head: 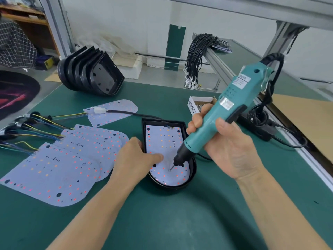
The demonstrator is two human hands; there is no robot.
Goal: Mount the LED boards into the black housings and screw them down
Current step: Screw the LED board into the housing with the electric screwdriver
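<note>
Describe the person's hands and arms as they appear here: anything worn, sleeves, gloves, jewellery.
Both the left hand and the right hand are bare: no gloves, no rings visible on the fingers, no watch or wristband. Both forearms are uncovered to the frame's edge; no sleeve shows.

Two bare forearms and hands, the left hand [134,158] and right hand [227,147]; no sleeves, gloves, rings or watch behind the fingers.
</note>
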